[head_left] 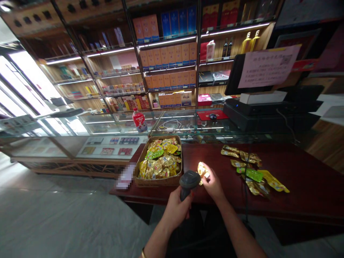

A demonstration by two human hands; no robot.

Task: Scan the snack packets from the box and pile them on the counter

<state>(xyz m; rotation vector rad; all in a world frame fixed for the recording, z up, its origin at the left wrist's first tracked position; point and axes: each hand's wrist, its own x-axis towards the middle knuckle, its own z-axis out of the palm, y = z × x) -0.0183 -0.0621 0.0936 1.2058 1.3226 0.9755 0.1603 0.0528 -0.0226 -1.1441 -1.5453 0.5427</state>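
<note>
On the dark red wooden counter (295, 179), a shallow brown woven basket (158, 181) full of yellow and green foil snack packets sits at the near left, and a loose scatter of gold and green foil packets (251, 170) lies well to the right. Between them, the left hand (176, 211) is clenched round the grip of a black handheld barcode scanner (189, 181), its head aimed right. The right hand (213, 182) pinches a small gold foil packet (202, 169) in its fingertips, just beside the scanner's head. Scanning should go best with the packet held flat, its barcode squarely facing the scanner window.
</note>
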